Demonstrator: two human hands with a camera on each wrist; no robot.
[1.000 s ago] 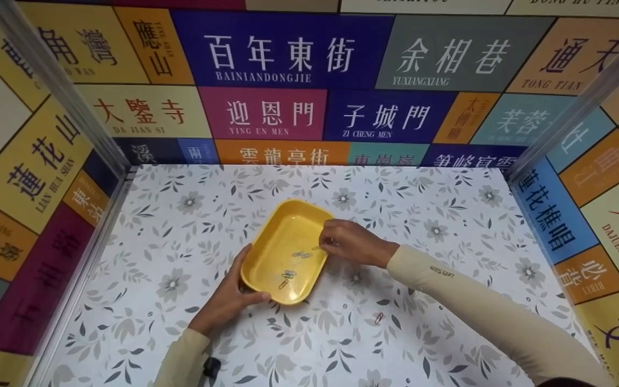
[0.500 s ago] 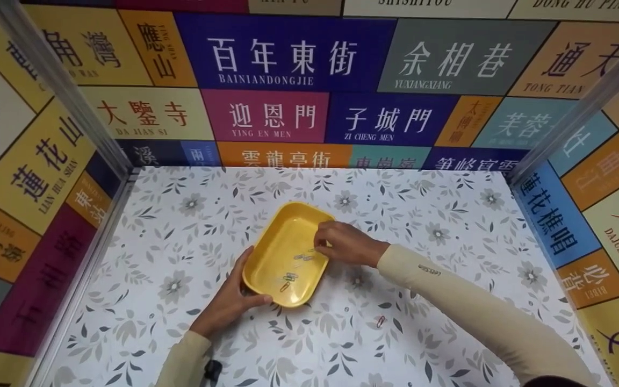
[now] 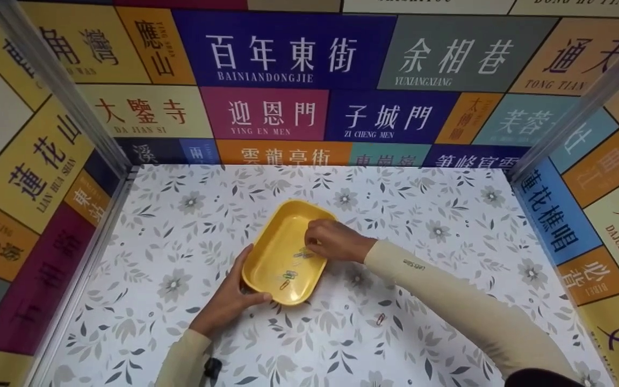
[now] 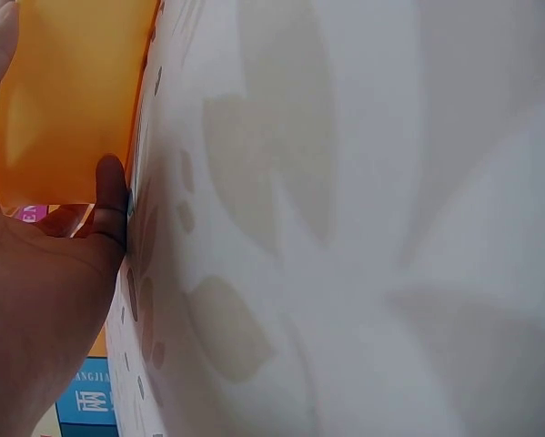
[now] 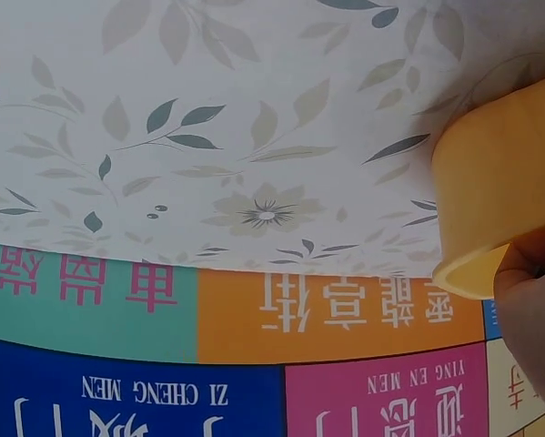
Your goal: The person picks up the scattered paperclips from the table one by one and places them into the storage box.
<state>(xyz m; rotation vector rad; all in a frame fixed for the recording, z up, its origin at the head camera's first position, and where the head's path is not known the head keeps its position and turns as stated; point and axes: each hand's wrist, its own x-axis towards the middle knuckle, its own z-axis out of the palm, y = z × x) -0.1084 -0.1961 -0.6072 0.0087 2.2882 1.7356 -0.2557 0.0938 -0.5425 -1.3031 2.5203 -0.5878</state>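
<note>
A yellow tray [image 3: 272,242] lies on the table, tilted slightly in the head view. My left hand [image 3: 229,301] grips its near-left side, with the thumb at the near rim; the left wrist view shows fingers against the tray's outer wall. My right hand [image 3: 336,240] reaches over the right rim with fingers curled, pinching a small paper clip mostly hidden by the fingertips. Just under those fingertips lie bluish paper clips [image 3: 301,254] on the tray floor. Nearer the front are a green paper clip [image 3: 289,275] and an orange-red paper clip [image 3: 285,285].
A red paper clip [image 3: 380,319] lies on the table to the right of the tray. White floral cloth [image 3: 180,242] covers the tabletop. Panels with large printed characters [image 3: 282,48] enclose the back and both sides. A small black object [image 3: 212,368] sits by the left sleeve.
My right hand has moved left, further over the tray, carrying the small clip toward the bluish clips. The left hand keeps its grip and the tray stays in place.
</note>
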